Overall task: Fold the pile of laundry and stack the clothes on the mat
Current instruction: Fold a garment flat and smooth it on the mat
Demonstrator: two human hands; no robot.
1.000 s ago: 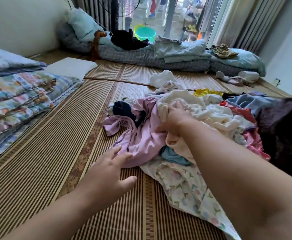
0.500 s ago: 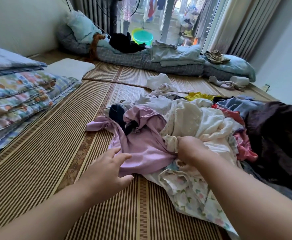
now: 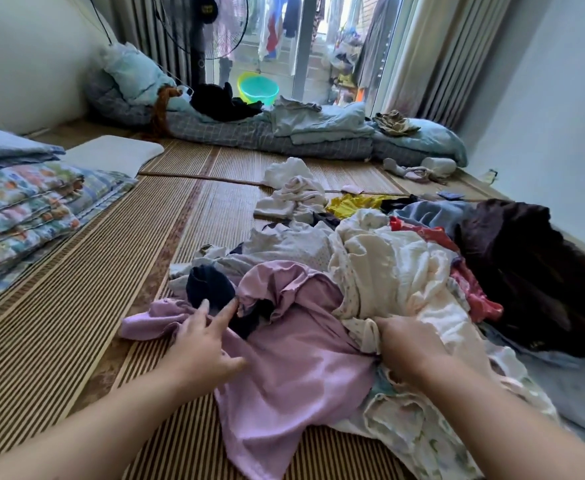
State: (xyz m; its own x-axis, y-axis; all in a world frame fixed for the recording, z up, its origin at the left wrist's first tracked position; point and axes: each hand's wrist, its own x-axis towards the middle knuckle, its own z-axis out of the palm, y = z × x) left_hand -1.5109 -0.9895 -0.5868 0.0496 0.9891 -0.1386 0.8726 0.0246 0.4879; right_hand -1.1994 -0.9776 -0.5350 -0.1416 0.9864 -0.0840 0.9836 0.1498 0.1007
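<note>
A heap of crumpled laundry covers the striped straw mat in front of me. A lilac garment spreads out at its near left, with a navy piece tucked in its folds. My left hand lies on the lilac garment, fingers stretched toward the navy piece. My right hand grips a cream cloth at the middle of the heap. A floral white cloth lies under my right wrist. A dark brown garment and a red one fill the right side.
Folded floral quilts are stacked at the left with a white pillow behind. Grey-blue bedding lines the far end under a standing fan. Small white clothes and a yellow item lie beyond the heap.
My right hand pulled the cream cloth back toward me from the top of the heap. My left hand moved forward from the bare mat onto the lilac garment.
</note>
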